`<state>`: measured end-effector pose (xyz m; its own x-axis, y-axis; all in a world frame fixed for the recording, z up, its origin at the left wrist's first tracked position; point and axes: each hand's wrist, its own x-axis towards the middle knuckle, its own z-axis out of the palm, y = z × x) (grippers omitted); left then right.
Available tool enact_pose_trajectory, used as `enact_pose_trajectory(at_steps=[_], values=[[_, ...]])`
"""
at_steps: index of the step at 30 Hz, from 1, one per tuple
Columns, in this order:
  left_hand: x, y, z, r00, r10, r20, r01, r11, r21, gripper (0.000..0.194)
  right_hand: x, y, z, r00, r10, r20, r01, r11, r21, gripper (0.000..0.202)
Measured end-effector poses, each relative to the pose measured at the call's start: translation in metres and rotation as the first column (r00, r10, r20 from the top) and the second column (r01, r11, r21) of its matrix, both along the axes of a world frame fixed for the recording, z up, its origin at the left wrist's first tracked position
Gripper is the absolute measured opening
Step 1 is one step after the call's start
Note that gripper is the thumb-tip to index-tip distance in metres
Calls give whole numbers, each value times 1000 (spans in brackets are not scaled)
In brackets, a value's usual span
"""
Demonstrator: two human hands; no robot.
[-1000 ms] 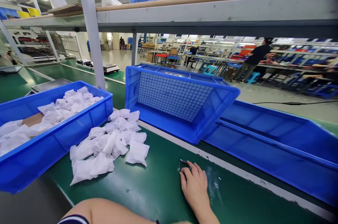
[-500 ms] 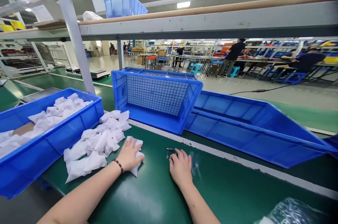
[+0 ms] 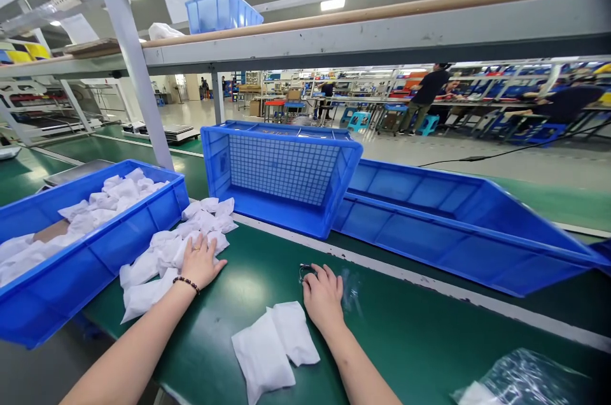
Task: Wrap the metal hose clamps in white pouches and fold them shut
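Observation:
My left hand (image 3: 200, 262) lies with spread fingers on the right side of a pile of white pouches (image 3: 165, 252) on the green tabletop. Two more white pouches (image 3: 267, 354) lie partly overlapping between my forearms. My right hand (image 3: 324, 297) rests on the table, fingers slightly bent and apart, beside a small dark ring-shaped item (image 3: 306, 271); its fingertips are close to that item, with no firm grip visible. Just right of this hand is a small clear plastic piece (image 3: 352, 293).
A blue bin (image 3: 143, 201) of white pouches stands left. A tilted blue crate (image 3: 281, 214) and a long blue bin (image 3: 453, 233) line the far edge. Clear plastic bags (image 3: 520, 379) lie front right. A metal shelf beam (image 3: 358, 42) crosses above; people work beyond.
My left hand has moved left onto the pile. The pouches that were under it now lie nearer, between my forearms. My right hand has barely moved.

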<state>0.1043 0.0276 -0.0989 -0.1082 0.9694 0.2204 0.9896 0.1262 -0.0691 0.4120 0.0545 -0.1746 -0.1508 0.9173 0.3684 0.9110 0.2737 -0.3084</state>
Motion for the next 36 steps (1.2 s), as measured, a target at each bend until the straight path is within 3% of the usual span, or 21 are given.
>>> enact_pose_trajectory(at_steps=[3, 7, 11, 15, 18, 21, 26, 27, 29, 31, 33, 34, 36], values=[[14, -11, -13, 997, -79, 6, 79, 996, -40, 62, -1, 0, 2, 1000, 6, -13, -7, 1000, -9, 21], [48, -33, -28, 978, -165, 124, 178, 979, -99, 66, 0, -2, 4, 1000, 13, -25, -13, 1000, -21, 22], [65, -48, -25, 939, -256, 228, 290, 948, -131, 65, 1, -3, 3, 999, 22, -34, -23, 999, -30, 23], [53, -41, -12, 967, -168, 194, 176, 984, -21, 52, 1, -3, 4, 999, 26, -43, -27, 999, -32, 23], [43, -33, -9, 965, -89, 248, 121, 986, -116, 55, 1, -4, 4, 999, 27, -42, -28, 999, -27, 24], [53, -44, -13, 942, -190, 277, 250, 947, -201, 56, 0, -4, 4, 999, 29, -43, -30, 999, -22, 24], [84, -87, -11, 841, -405, 359, 493, 847, -197, 56, 1, -3, 2, 999, 32, -42, -34, 999, -27, 24], [81, -90, -7, 828, -435, 354, 514, 842, -167, 58, 1, -3, 2, 999, 33, -41, -35, 999, -26, 24], [61, -85, 4, 879, -398, 260, 425, 904, -52, 60, 1, -4, 2, 999, 33, -40, -34, 999, -23, 25], [27, -72, 11, 972, -195, 133, 183, 978, 98, 59, 1, -4, 2, 999, 34, -42, -35, 999, -23, 26], [-9, -63, 12, 997, 45, 59, -54, 984, 168, 62, 1, -4, 1, 998, 32, -46, -33, 999, -23, 26], [-23, -62, 9, 997, 72, 31, -76, 988, 137, 62, 1, -4, 1, 998, 31, -47, -32, 999, -24, 27], [-39, -66, 1, 1000, 2, -12, -1, 998, 65, 59, 0, -4, 1, 998, 29, -50, -31, 999, -26, 27]])
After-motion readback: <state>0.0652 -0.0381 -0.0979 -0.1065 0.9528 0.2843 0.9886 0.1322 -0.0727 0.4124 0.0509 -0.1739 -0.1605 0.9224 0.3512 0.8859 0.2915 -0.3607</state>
